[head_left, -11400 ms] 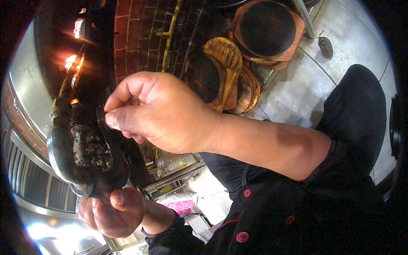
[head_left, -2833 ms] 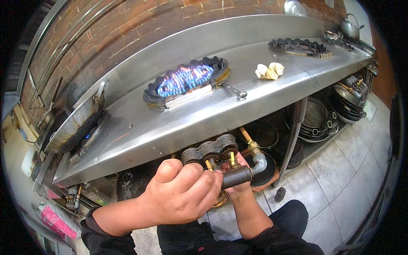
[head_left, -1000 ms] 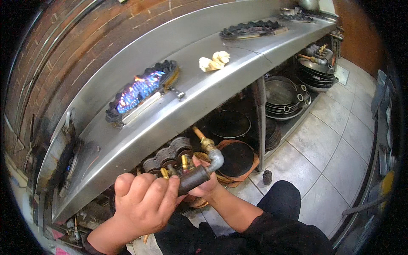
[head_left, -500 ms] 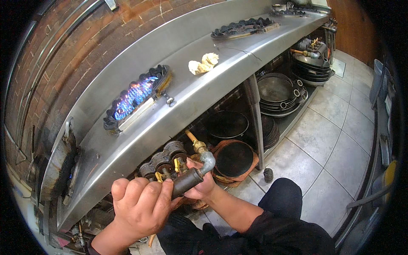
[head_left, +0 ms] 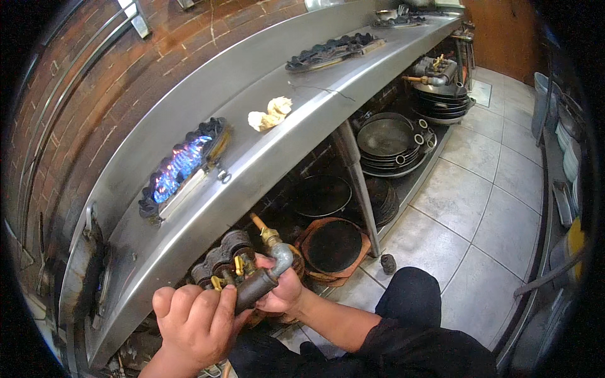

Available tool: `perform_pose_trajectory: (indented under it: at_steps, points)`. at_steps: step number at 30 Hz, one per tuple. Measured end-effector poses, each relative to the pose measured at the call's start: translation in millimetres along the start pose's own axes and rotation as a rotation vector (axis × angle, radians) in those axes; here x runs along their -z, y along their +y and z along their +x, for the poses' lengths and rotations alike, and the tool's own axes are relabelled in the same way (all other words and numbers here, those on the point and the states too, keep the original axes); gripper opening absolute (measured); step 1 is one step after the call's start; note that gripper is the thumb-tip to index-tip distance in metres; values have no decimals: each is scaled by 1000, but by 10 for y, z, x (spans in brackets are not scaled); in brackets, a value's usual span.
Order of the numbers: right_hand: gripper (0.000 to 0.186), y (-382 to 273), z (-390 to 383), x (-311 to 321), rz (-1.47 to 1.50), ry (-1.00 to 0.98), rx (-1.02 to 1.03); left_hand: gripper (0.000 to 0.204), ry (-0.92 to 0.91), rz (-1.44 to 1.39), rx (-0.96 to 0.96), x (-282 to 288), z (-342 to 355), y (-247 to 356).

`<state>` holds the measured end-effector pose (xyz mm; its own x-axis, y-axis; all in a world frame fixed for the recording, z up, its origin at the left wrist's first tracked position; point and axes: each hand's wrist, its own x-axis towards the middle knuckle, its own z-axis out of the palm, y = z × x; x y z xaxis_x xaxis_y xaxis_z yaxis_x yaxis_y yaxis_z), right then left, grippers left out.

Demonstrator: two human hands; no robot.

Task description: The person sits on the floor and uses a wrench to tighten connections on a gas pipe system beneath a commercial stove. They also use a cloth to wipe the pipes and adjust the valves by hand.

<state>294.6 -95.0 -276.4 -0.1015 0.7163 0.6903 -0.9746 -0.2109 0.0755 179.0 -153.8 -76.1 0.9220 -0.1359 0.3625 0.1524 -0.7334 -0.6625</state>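
A dark gas pipe (head_left: 257, 291) runs under the front edge of the steel stove counter. It meets a grey elbow joint (head_left: 282, 257) and a brass fitting (head_left: 270, 235). My left hand (head_left: 196, 318) is closed around the pipe's near end. From below, my right hand (head_left: 287, 293) wraps the pipe beside the elbow, its fingertips partly hidden behind it. Two yellow valve levers (head_left: 239, 265) stand along the pipe, the nearer one close to my left fingers. Above, blue flames rise from a black burner (head_left: 214, 135) set on the counter.
A crumpled pale cloth (head_left: 271, 114) lies on the steel counter (head_left: 252, 151), with an unlit burner (head_left: 334, 51) farther along. Below are stacked black pans (head_left: 387, 135) and a sizzle plate on a wooden base (head_left: 360, 253). A counter leg (head_left: 359, 183) stands nearby.
My view has turned slightly, so the counter and pans sit farther left in the picture. Both hands stay on the pipe, and the burner is still lit.
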Motion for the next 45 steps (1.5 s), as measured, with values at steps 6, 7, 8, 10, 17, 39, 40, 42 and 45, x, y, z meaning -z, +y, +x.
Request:
perform_pose_trajectory:
  at_steps: [6, 7, 8, 10, 17, 39, 40, 42, 45]
  points:
    - [25, -76, -17, -3, -209, 52, 207, 40, 0, 27, -16, 16, 11, 17]
    - [27, -96, -23, -18, -199, 37, 236, 41, 5, 38, -26, 15, 22, 24]
    - [35, -121, -13, 33, -211, 80, 204, 41, 5, 35, -24, 15, 35, 32]
    - [35, -109, -9, 43, -216, 43, 225, 41, -1, 31, -16, 17, 42, 43]
    - [17, 48, -14, -163, -17, 138, 121, 42, 20, 31, -28, -24, 26, 24]
    - [16, 46, 64, -119, -127, 395, 200, 31, -4, 13, -10, -31, -23, -3]
    - [16, 20, 66, -79, -188, 354, 222, 31, -6, 13, -8, -21, -11, -4]
    - [17, -59, 31, 4, -316, 222, 249, 34, -11, 9, 1, -14, 5, 7]
    - [17, -41, 36, -40, -390, 213, 305, 40, -29, 14, 19, -13, 0, 12]
